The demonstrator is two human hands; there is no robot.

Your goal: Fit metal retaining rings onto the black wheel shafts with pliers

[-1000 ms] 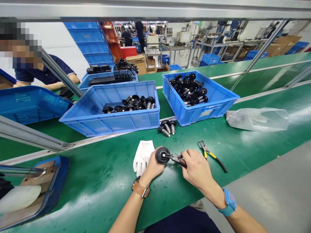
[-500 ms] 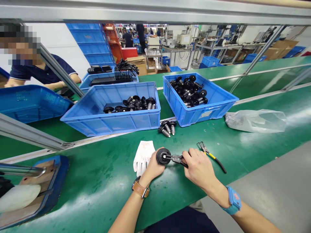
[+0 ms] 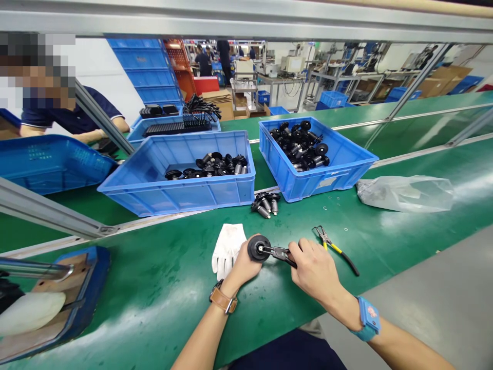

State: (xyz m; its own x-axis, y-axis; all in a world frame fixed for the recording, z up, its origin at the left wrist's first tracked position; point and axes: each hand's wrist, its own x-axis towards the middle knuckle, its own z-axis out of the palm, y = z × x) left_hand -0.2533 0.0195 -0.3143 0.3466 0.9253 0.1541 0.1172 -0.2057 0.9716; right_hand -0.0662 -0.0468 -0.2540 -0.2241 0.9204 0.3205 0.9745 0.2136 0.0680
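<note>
My left hand [image 3: 247,262] is closed around a black round part [image 3: 254,248] whose disc faces up, with a small metal shaft end at its centre. In my right hand [image 3: 314,267] are dark-handled circlip pliers [image 3: 278,252], their thin tips at that shaft end. Whether a ring sits on the tips is too small to tell. A white glove [image 3: 227,249] lies just left of my left hand. Beyond my right hand rests a second pair of pliers [image 3: 334,247] with yellow and black handles. Several similar black parts with metal bodies [image 3: 265,204] are piled ahead.
Two blue bins [image 3: 192,195] [image 3: 327,180] with several black parts stand along the far edge. A clear plastic bag [image 3: 408,192] and small rings [image 3: 345,229] lie to the right. A blue-edged fixture [image 3: 96,277] stands at left. A co-worker [image 3: 88,113] sits across the metal frame.
My right hand and the pliers have shifted very slightly, with the tips still at the shaft end. My left hand keeps its hold on the black part. The co-worker has moved a little.
</note>
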